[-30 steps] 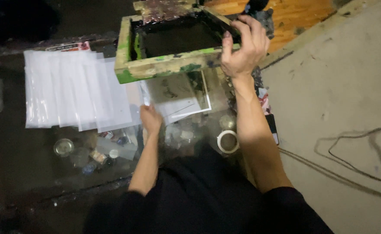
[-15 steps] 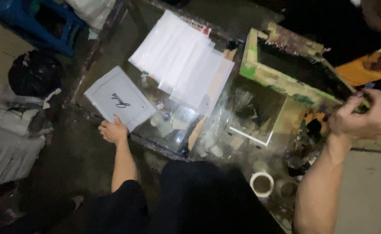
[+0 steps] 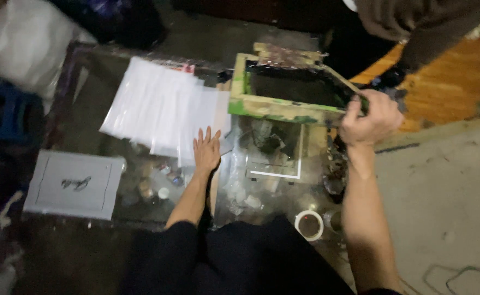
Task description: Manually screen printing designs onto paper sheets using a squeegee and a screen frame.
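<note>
Left hand (image 3: pixel 207 148) lies flat and open, fingers spread, palm down on the near edge of a fanned stack of clear plastic sleeves (image 3: pixel 161 106); it grips nothing. The stack is spread across the dark glass worktop (image 3: pixel 95 93), its sheets overlapping in a slanted row. At the far left, on the near corner of that worktop, a single printed sheet (image 3: pixel 75 184) with a thin border and a small dark script mark in the middle lies flat, well apart from the hand. Through the glass, between that sheet and the left forearm, small jars and lids (image 3: pixel 155 186) show dimly; what they are cannot be told more closely.

Just right of the stack, a wooden screen-printing frame (image 3: pixel 272 106), its edges smeared with green paint and its mesh dark, is tilted up off the worktop, the near rail raised. Under it a white-lined registration corner (image 3: pixel 283 173) shows on the surface. Right hand (image 3: pixel 370 119) is clenched on the frame's near right corner, thumb on the rail and fingers curled behind it, holding it up. Near the person's lap, a roll of white tape (image 3: pixel 309 224) lies flat by the right forearm. Beyond the frame at the upper right, another person's dark sleeve (image 3: pixel 414 24) hangs over an orange wooden floor (image 3: pixel 447 90).
</note>
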